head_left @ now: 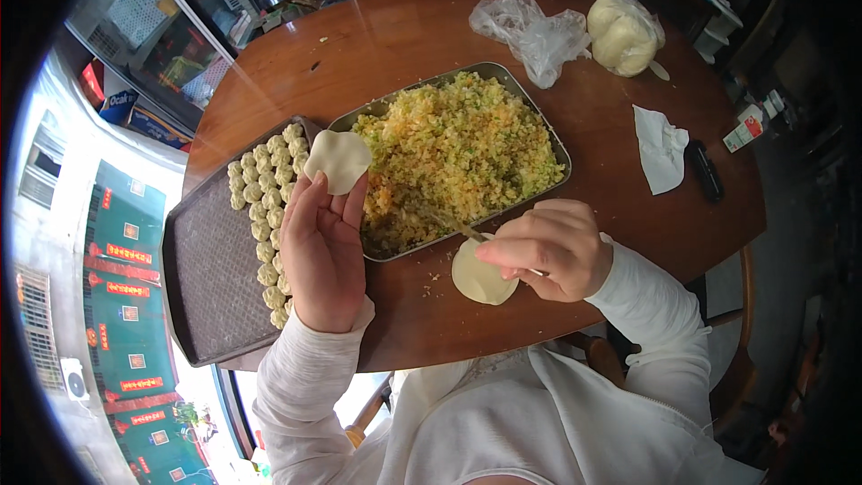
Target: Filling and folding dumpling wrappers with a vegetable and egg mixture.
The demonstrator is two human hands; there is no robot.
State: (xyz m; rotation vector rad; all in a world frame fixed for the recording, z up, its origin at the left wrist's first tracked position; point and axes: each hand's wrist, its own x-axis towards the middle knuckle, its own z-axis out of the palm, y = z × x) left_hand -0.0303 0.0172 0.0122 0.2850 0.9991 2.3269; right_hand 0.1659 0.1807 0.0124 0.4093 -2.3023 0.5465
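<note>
A round, pale dough wrapper lies across the fingers of my left hand, held up over the left edge of the filling tray. My right hand grips a thin-handled utensil, whose far end dips into the chopped yellow, green and orange filling; the tip is buried, so its kind is hard to tell. That filling is heaped in a rectangular metal tray. Under my right hand, several flat wrappers or a single one rest on the table. Rows of small pleated dumplings stand on a dark tray at the left.
On the brown wooden table, a crumpled clear plastic bag and a bagged lump of dough sit at the back right. Nearer are a white paper, a black object and a small carton.
</note>
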